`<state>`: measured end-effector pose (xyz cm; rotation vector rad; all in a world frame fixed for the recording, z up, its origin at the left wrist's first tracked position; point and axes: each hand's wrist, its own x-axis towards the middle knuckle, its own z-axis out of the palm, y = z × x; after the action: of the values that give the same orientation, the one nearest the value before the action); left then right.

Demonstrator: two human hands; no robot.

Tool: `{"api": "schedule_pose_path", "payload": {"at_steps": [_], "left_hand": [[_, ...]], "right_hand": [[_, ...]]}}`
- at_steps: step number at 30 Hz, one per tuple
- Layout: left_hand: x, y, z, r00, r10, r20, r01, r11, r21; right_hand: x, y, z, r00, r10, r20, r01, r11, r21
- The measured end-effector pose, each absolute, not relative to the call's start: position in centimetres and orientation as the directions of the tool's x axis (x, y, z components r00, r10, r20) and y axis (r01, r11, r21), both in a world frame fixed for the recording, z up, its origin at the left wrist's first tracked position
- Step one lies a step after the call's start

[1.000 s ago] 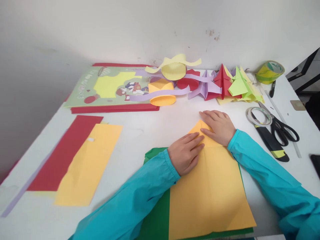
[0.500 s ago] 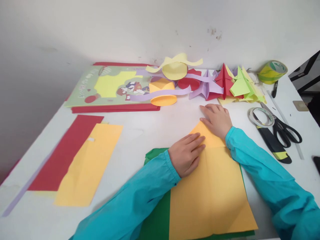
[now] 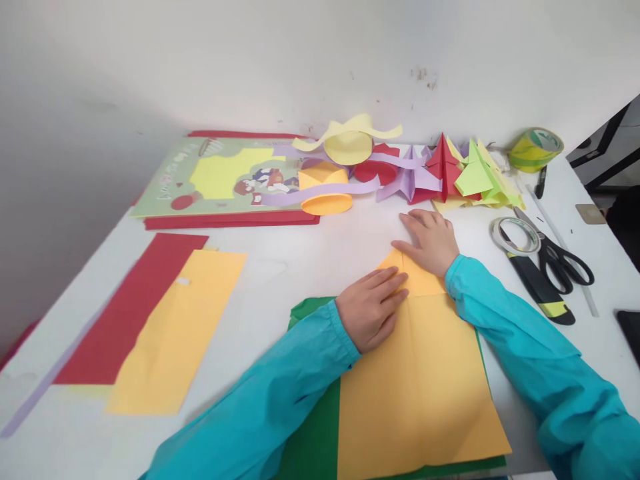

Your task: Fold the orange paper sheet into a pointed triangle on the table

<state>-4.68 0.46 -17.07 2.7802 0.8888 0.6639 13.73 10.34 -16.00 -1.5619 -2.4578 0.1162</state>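
A large sheet of orange paper [image 3: 415, 393] lies in front of me, with a crease down its middle and its far end folded into a point. Under it is green paper [image 3: 313, 433], showing along the left and near edges. My left hand [image 3: 373, 308] lies flat on the folded left side, fingers stretched out and pressing the paper. At the pointed tip rests my right hand [image 3: 429, 241], fingers spread, its thumb touching the fold; part of the right flap is hidden under it.
Red paper [image 3: 135, 307] and a yellow-orange strip [image 3: 185, 333] lie left. Behind are a picture pad [image 3: 170, 167], paper lanterns with strips [image 3: 325, 175] and folded paper shapes [image 3: 445, 167]. On the right are a tape roll [image 3: 517, 250], scissors [image 3: 565, 263], a black-and-yellow cutter [image 3: 537, 287] and wide tape [image 3: 523, 159].
My right thumb has slid slightly left and down to the folded tip. My left hand stays nearly where it was. The view has shifted a little.
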Motion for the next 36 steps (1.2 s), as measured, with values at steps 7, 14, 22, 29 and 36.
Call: {"api": "schedule_pose_path", "payload": {"at_steps": [7,14,22,29,36], "left_hand": [[-4.7,0.5,-17.1,0.733,0.577,0.36,0.508,-0.817,0.275],[-4.7,0.5,-17.2,0.728,0.578,0.369,0.508,-0.816,0.275],[-4.7,0.5,-17.1,0.723,0.584,0.369,0.512,-0.811,0.283],[-4.7,0.5,-17.3,0.722,0.581,0.375,0.505,-0.814,0.288],[-4.8,0.5,-17.3,0.724,0.587,0.362,0.506,-0.809,0.3]], "right_hand": [[13.6,10.4,-16.2,-0.39,0.905,0.167,0.891,0.417,-0.178],[14.0,10.0,-15.9,-0.443,0.886,0.136,0.872,0.461,-0.166],[14.7,9.8,-15.5,-0.532,0.845,0.052,0.835,0.533,-0.137],[14.5,9.9,-15.7,-0.491,0.869,0.062,0.857,0.495,-0.143],[14.0,10.4,-15.8,-0.425,0.899,0.105,0.884,0.437,-0.169]]}}
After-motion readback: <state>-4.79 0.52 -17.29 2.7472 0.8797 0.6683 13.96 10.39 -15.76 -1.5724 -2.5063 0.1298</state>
